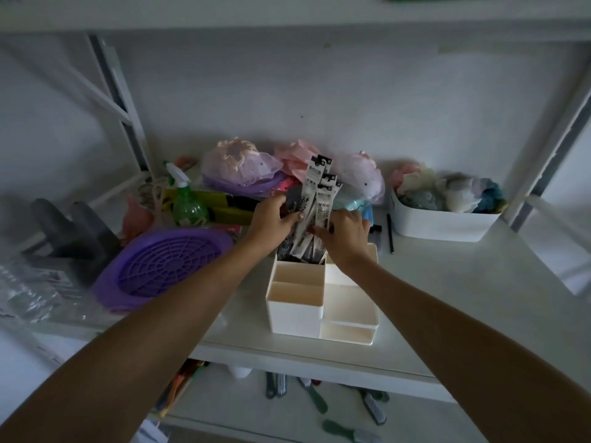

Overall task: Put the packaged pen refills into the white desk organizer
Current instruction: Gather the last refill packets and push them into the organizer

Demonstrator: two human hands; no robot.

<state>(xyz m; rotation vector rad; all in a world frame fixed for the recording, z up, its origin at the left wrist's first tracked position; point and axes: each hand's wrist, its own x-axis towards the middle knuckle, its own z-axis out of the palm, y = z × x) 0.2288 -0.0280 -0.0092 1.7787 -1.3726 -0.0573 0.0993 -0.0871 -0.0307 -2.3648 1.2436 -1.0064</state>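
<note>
Refill packets (315,199) gripped between both hands (271,219).

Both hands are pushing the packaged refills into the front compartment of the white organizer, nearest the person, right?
Not quite. The head view shows both hands holding the packaged refills in the back compartment of the white organizer, farthest from the person; the front compartments look empty.

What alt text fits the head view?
Both hands, left and right, hold packaged pen refills upright in the back compartment of a white desk organizer on a cluttered white shelf.
</note>
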